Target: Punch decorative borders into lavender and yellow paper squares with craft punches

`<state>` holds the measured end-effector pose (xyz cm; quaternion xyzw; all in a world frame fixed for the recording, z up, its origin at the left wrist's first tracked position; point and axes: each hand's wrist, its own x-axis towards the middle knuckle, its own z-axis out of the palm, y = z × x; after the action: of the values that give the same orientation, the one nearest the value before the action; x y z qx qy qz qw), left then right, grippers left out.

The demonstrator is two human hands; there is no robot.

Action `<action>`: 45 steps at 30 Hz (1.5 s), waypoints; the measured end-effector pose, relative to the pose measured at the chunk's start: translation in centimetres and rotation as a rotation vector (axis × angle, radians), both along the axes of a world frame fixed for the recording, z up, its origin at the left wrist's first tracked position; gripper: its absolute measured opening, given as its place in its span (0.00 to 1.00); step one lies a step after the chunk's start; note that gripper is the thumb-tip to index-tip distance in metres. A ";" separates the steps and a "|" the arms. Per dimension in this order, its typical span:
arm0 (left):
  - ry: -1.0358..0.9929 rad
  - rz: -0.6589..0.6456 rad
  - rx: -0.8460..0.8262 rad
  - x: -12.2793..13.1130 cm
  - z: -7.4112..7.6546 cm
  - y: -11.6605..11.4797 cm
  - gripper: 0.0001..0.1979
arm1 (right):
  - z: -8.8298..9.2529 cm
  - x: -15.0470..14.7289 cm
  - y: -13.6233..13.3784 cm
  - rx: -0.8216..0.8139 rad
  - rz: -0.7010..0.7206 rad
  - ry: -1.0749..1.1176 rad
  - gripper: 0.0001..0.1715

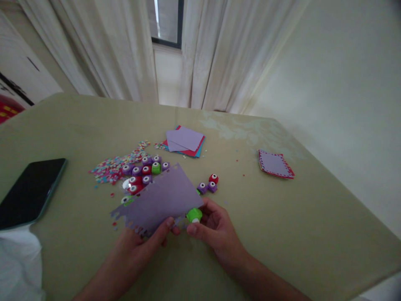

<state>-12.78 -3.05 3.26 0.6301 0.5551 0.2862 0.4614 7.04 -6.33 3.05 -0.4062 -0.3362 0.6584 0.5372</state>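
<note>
Your left grip (139, 246) pinches the lower edge of the sheet (163, 198), which is held tilted just above the worktop (282, 230). Your right grip (216, 228) is closed round the punch (194, 215) at the sheet's right corner. By the look of it you are at the punching step, the bottom edge already notched. A clean cut would call for the edge seated in the slot and a firm squeeze.

Lilac paper sheet (163, 196), green punch (194, 215), multicoloured confetti (117, 167), olive table (282, 217).
</note>
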 end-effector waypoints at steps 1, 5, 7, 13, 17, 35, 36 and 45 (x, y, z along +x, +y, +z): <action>-0.006 0.005 -0.017 0.1 0.1 -0.1 0.16 | 0.1 0.0 0.0 0.014 0.010 0.001 0.21; -0.026 0.023 -0.070 0.3 0.0 -0.2 0.16 | 0.1 0.1 0.0 -0.005 -0.023 -0.040 0.20; -0.040 -0.004 -0.082 0.3 -0.2 -0.2 0.17 | 0.0 0.3 0.0 -0.038 -0.060 -0.063 0.21; -0.035 -0.070 -0.081 0.1 -0.6 -0.1 0.16 | -0.4 0.4 -0.1 -0.081 -0.038 -0.064 0.25; -0.037 -0.078 -0.109 0.1 -0.5 -0.1 0.15 | -0.5 0.3 -0.1 -0.091 -0.027 -0.070 0.24; -0.010 -0.114 -0.091 0.4 -0.7 -0.4 0.16 | 0.2 0.0 -0.3 -0.145 -0.022 0.033 0.23; -0.007 -0.109 -0.094 0.4 -0.7 -0.5 0.16 | 0.1 0.0 -0.2 -0.123 -0.003 0.024 0.22; 0.034 0.121 -0.058 -0.1 0.2 0.0 0.19 | 0.1 1.6 -0.1 0.230 -0.067 -0.616 0.15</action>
<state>-12.90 -3.04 3.48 0.5863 0.6083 0.2866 0.4518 8.66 -6.44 3.11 -0.5337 -0.5415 0.4443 0.4739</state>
